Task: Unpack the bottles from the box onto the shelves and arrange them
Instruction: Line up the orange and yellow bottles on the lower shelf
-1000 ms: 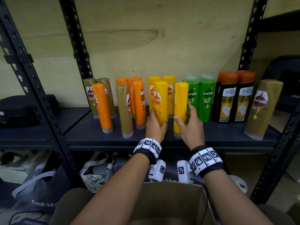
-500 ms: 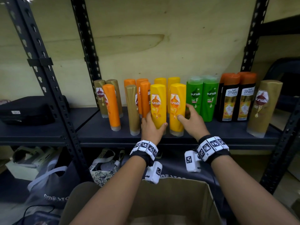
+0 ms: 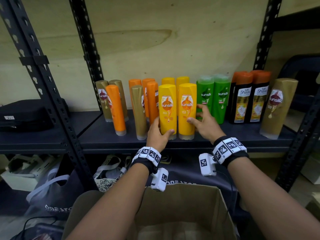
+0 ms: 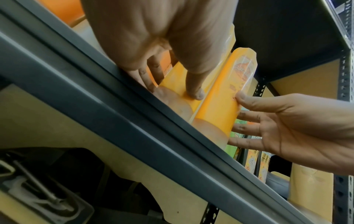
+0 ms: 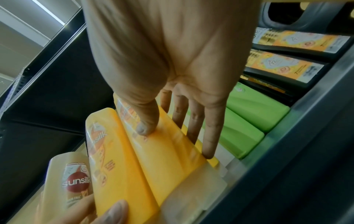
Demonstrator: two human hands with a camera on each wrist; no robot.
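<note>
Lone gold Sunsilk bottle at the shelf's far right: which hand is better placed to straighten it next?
Right hand: it is nearer the gold Sunsilk bottle, its fingers relaxed; the left hand grips a yellow bottle.

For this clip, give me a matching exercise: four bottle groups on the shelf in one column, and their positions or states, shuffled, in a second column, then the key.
Things
1. two front yellow bottles
2. green bottles
3. black bottles with orange caps
4. lone gold bottle

Places or states
A. far right end of the shelf, leaning
B. between the yellow and black groups
C. side by side, the left hand on one and the right hand on the other
D. between the green bottles and the leaning gold one

Pairs: 1-C, 2-B, 3-D, 4-A
</note>
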